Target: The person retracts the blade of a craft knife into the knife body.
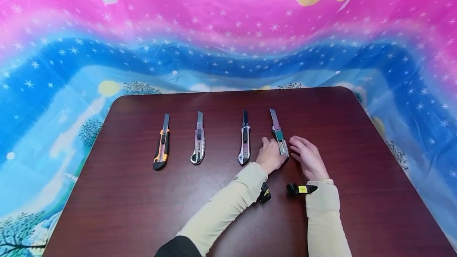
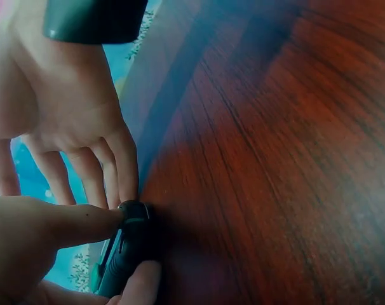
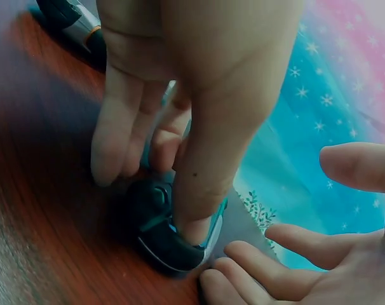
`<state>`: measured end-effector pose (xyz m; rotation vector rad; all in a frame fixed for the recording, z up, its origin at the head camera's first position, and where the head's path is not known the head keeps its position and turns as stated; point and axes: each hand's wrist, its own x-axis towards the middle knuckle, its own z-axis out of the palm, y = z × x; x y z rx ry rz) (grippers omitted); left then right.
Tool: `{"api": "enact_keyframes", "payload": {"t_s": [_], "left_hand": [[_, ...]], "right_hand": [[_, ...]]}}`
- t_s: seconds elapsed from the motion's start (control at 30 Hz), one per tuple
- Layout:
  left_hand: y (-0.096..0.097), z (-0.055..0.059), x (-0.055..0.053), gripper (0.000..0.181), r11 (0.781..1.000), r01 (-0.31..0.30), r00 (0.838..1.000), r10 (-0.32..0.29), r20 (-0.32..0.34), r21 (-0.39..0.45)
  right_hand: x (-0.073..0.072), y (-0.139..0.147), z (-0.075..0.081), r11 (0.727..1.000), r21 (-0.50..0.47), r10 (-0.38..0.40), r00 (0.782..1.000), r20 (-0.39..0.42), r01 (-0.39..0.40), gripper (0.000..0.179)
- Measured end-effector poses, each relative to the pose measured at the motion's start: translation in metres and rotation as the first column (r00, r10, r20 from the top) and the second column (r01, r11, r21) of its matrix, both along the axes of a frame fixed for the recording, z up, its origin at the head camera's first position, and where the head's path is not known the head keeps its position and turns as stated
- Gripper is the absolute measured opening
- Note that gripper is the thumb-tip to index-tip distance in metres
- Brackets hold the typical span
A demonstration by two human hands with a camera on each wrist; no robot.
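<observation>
Head view: the left hand [image 1: 270, 157] pinches the near end of the rightmost knife [image 1: 279, 134], which lies between the hands, long axis pointing away and slightly left; just beside it, the right hand [image 1: 310, 157] is empty, fingers loose.

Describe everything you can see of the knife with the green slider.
The knife is the rightmost of four on the table. Its metal-looking blade is out, pointing toward the far edge and slightly left. The body is silver-grey with a green slider and a black, plastic- or rubber-looking butt. The left hand pinches it near the butt; the right hand is close on its right, though whether they touch is unclear.
</observation>
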<state>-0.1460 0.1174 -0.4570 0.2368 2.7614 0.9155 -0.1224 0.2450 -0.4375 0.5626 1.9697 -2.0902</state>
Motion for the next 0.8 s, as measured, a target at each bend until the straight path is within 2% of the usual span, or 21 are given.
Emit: {"api": "enact_keyframes", "payload": {"t_s": [0.27,0.33,0.43,0.53,0.63,0.73,0.8], "left_hand": [[0.002,0.003,-0.001,0.038,1.0,0.007,1.0,-0.007,0.02,0.009],[0.001,0.003,-0.001,0.039,1.0,-0.013,0.999,0.012,0.032,0.024],[-0.001,0.002,0.0,0.044,0.995,-0.064,0.996,0.059,0.062,0.079],[-0.005,0.001,0.0,0.052,0.98,-0.105,0.992,0.092,0.084,0.17],[-0.011,0.002,-0.001,0.057,0.947,-0.135,0.987,0.101,0.129,0.292],[-0.017,0.005,-0.001,0.059,0.895,-0.177,0.976,0.107,0.189,0.409],[-0.02,0.008,-0.001,0.06,0.851,-0.202,0.969,0.102,0.225,0.486]], "right_hand": [[0.0,-0.001,-0.002,0.996,-0.08,0.035,0.999,-0.008,-0.036,0.059],[0.0,-0.001,-0.003,0.995,-0.099,0.025,1.0,-0.006,-0.025,0.057],[0.001,-0.001,-0.002,0.991,-0.13,0.006,1.0,-0.005,-0.006,0.051],[0.002,0.0,-0.001,0.985,-0.17,-0.008,1.0,0.002,0.008,0.046],[0.003,-0.001,0.001,0.98,-0.199,-0.017,1.0,0.0,0.016,0.046],[0.002,-0.004,0.003,0.977,-0.213,-0.02,1.0,-0.012,0.017,0.048],[0.002,-0.005,0.004,0.977,-0.213,-0.017,0.999,-0.027,0.011,0.047]]}}
